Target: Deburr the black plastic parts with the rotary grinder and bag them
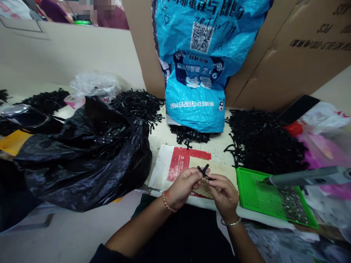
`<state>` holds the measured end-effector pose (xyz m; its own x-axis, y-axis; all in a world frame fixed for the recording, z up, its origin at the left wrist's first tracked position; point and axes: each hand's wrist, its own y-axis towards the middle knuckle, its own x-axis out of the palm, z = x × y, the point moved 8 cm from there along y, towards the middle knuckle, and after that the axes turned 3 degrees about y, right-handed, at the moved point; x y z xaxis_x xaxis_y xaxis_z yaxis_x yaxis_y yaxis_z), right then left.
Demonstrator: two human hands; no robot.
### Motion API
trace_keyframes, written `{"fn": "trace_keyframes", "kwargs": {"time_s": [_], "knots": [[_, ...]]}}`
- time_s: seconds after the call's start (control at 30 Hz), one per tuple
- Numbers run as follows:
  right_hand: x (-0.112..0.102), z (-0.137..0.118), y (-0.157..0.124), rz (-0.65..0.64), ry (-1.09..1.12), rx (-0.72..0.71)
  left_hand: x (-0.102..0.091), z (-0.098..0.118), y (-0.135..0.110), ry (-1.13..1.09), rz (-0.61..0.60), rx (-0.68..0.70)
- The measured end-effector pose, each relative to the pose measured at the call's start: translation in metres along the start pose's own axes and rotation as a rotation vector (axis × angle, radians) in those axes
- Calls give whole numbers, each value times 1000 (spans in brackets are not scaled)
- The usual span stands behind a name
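Both my hands meet over a tan perforated mat [219,168] near the table's front edge. My left hand [183,187] pinches a small black plastic part [203,171] between thumb and fingers. My right hand [223,193] is closed on the same part from the other side, fingertips touching it. The part sticks up between the two hands. A beaded bracelet is on my left wrist, a metal bangle on my right.
A green perforated tray [255,193] with small metal screws [293,204] lies at right, a grey power screwdriver [307,178] hanging over it. Heaps of black parts [263,140] lie around a blue sack [196,65]. A black plastic bag [82,153] fills the left. Cardboard stands behind.
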<state>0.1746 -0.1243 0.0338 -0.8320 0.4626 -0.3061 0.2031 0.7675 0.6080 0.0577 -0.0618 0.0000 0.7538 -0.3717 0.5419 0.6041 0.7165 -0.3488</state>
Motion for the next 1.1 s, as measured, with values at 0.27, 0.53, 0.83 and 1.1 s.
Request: {"fn": "trace_keyframes", "kwargs": {"time_s": [0.27,0.53,0.83,1.1], "knots": [[-5,-6,-10,-11,-137,-148,0,-1,0,72,8,14],[-5,-8,-12,-76,-256,-269,1,-4,1,86,-2,4],[-4,-17,-11,-68,-337,-364,2,-3,2,101,19,13],[-3,-13,-6,-53,-354,-312,1,-5,5,165,12,28]]}}
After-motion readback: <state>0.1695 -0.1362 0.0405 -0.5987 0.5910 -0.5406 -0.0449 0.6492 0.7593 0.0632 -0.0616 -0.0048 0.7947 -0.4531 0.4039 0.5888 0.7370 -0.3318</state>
